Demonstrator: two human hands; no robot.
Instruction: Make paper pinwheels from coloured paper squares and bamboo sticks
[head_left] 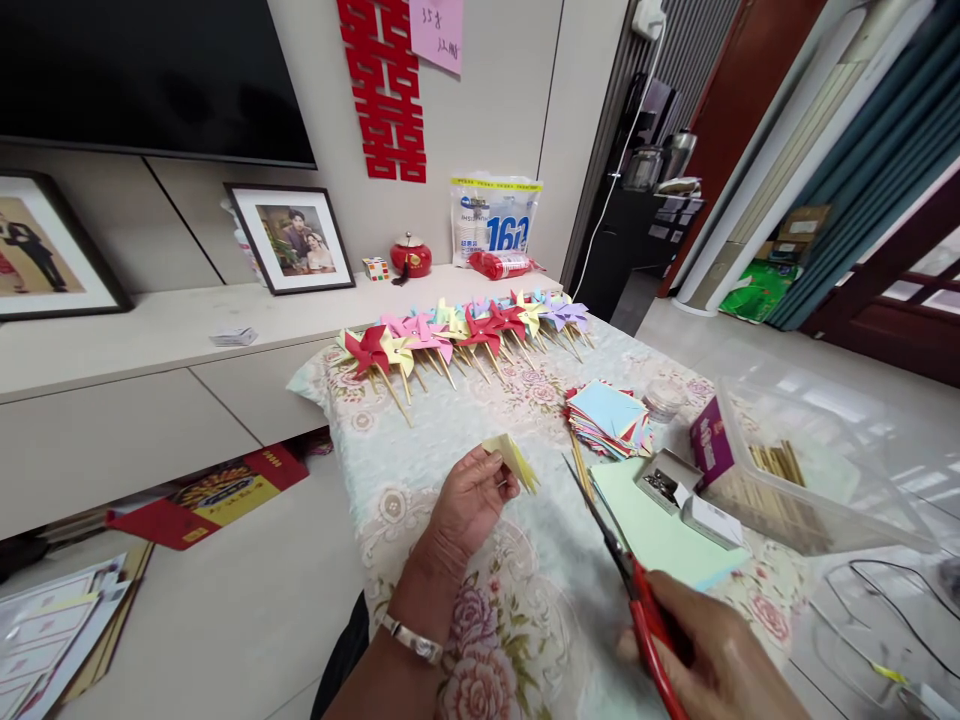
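Observation:
My left hand (469, 500) pinches a folded piece of pale yellow paper (511, 457) above the floral tablecloth (450, 420). My right hand (712, 655) grips red-handled scissors (626, 570), whose blades point up and left toward the paper without touching it. A silver bracelet circles my left wrist. A row of several finished paper pinwheels (457, 335) in red, pink, yellow and purple lies along the far edge of the table.
A stack of coloured paper squares (609, 418), wooden sticks (579, 465), a light green sheet (652, 525), a small open box (667, 482) and a clear plastic bin (810, 470) sit at right. Behind, a low cabinet holds framed photos (292, 238) and a red pot (410, 257).

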